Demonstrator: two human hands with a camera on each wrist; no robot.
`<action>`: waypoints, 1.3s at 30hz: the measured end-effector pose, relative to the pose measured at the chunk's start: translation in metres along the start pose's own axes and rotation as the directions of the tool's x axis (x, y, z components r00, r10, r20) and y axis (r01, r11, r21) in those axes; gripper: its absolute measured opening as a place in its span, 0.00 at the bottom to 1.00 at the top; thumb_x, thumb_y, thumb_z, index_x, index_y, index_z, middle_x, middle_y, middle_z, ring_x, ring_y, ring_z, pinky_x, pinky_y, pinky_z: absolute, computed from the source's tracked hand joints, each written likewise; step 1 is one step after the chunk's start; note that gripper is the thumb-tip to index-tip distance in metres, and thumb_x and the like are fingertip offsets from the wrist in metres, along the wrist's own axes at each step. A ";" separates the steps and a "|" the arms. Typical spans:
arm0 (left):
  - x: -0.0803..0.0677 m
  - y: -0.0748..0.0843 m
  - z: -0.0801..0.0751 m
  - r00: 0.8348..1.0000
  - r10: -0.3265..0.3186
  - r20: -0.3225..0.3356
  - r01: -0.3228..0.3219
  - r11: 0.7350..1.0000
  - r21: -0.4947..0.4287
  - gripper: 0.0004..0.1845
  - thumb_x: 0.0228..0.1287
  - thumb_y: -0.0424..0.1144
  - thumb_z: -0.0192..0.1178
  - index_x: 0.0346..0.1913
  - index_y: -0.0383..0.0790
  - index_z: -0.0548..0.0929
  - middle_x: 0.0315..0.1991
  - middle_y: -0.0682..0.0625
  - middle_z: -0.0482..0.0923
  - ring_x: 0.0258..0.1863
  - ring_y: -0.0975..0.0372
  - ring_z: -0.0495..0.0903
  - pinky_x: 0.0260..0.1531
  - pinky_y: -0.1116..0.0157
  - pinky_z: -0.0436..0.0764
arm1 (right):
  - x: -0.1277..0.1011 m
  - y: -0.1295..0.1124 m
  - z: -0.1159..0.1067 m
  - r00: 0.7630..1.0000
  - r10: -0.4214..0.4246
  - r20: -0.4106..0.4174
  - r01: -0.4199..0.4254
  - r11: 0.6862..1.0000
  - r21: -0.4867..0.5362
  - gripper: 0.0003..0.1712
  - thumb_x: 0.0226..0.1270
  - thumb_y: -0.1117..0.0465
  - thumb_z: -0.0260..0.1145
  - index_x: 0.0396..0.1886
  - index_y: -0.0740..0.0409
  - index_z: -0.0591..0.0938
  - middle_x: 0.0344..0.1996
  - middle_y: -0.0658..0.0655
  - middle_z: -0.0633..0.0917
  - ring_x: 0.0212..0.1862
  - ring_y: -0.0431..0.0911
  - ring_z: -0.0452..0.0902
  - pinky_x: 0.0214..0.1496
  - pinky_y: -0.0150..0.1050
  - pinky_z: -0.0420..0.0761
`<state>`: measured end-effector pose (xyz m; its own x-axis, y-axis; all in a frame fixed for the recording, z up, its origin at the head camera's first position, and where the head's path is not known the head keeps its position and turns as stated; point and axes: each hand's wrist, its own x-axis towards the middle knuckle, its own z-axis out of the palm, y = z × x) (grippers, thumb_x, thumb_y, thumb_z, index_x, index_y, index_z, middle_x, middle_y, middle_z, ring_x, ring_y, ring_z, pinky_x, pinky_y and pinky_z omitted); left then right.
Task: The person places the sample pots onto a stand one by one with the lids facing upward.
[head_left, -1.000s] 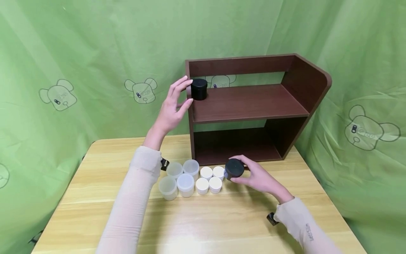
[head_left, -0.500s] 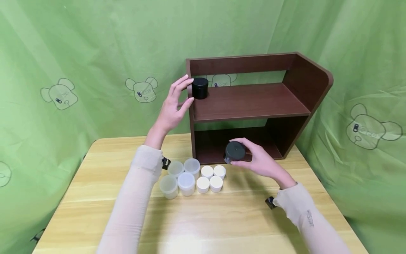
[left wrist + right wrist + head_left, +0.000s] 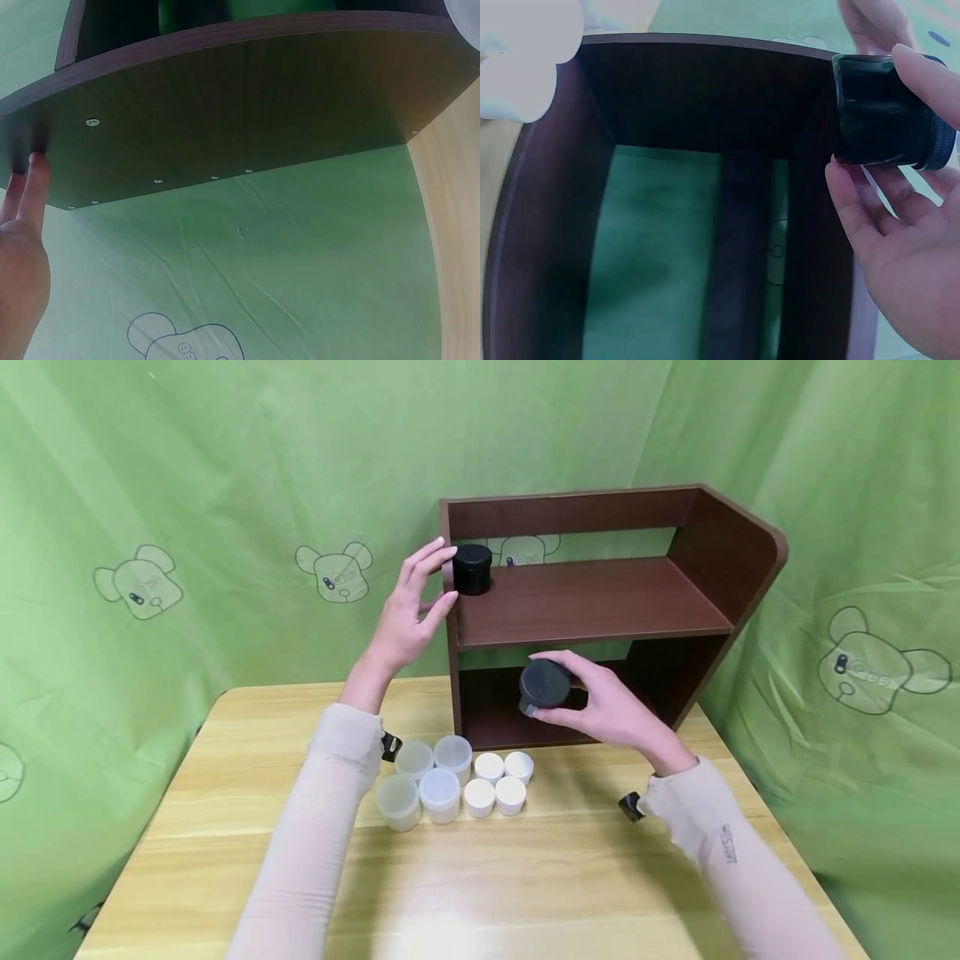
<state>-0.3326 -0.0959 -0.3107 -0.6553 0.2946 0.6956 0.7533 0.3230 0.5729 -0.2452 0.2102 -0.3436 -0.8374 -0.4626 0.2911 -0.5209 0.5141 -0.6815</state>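
Note:
My right hand [image 3: 611, 706] grips a black lidded jar [image 3: 545, 683] between thumb and fingers, in front of the shelf's lower compartment. In the right wrist view the jar [image 3: 881, 112] shows a smooth dark body and a ribbed lid edge. My left hand [image 3: 405, 614] is at the left side panel of the dark brown shelf [image 3: 585, 602]; its fingers look nearly straight. From the left wrist, fingertips [image 3: 34, 161] rest at the panel's outer face. A second black jar [image 3: 473, 570] stands upright on the upper board, against that left panel.
On the wooden table [image 3: 480, 893], before the shelf, stand several translucent tubs [image 3: 439, 797] and, to their right, several small white jars [image 3: 511, 796]. A green curtain [image 3: 225, 460] with mouse drawings hangs behind and at both sides.
The right hand has raised the black jar from beside the small white jars up toward the upper board's front edge. My left hand has stayed at the side panel.

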 end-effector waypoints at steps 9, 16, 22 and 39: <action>0.000 -0.001 0.001 1.000 0.013 0.002 -0.013 1.000 0.011 0.28 0.79 0.42 0.55 0.78 0.56 0.66 0.81 0.62 0.53 0.77 0.66 0.63 0.58 0.54 0.88 | 0.020 -0.020 -0.013 0.999 -0.016 -0.028 0.016 1.000 -0.005 0.42 0.58 0.56 0.82 0.72 0.42 0.74 0.60 0.48 0.82 0.60 0.46 0.80 0.69 0.50 0.80; 0.000 -0.001 -0.001 1.000 0.011 -0.002 -0.011 1.000 0.007 0.28 0.79 0.42 0.55 0.78 0.56 0.66 0.81 0.61 0.53 0.76 0.63 0.65 0.57 0.54 0.88 | 0.039 -0.025 -0.015 0.997 -0.041 -0.065 0.040 0.999 -0.021 0.43 0.60 0.55 0.81 0.74 0.47 0.73 0.62 0.51 0.81 0.61 0.47 0.79 0.67 0.49 0.80; 0.000 -0.001 -0.001 1.000 0.012 0.002 -0.012 1.000 0.003 0.28 0.79 0.42 0.55 0.78 0.55 0.65 0.82 0.60 0.53 0.76 0.63 0.65 0.57 0.56 0.88 | 0.053 -0.028 -0.016 0.995 -0.030 -0.093 0.028 0.999 -0.022 0.43 0.61 0.54 0.80 0.75 0.46 0.73 0.64 0.52 0.80 0.60 0.49 0.78 0.66 0.51 0.80; 0.000 -0.002 0.000 1.000 0.010 -0.006 -0.010 1.000 0.017 0.28 0.79 0.42 0.56 0.77 0.58 0.66 0.81 0.60 0.53 0.75 0.66 0.65 0.56 0.61 0.88 | 0.099 -0.032 -0.008 0.991 0.001 -0.136 -0.001 1.000 0.003 0.42 0.63 0.50 0.78 0.75 0.48 0.72 0.66 0.54 0.79 0.62 0.50 0.78 0.65 0.50 0.80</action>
<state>-0.3341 -0.0963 -0.3122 -0.6470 0.2924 0.7042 0.7590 0.3353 0.5581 -0.3126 0.1532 -0.2875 -0.8528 -0.3594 0.3788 -0.5196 0.5124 -0.6837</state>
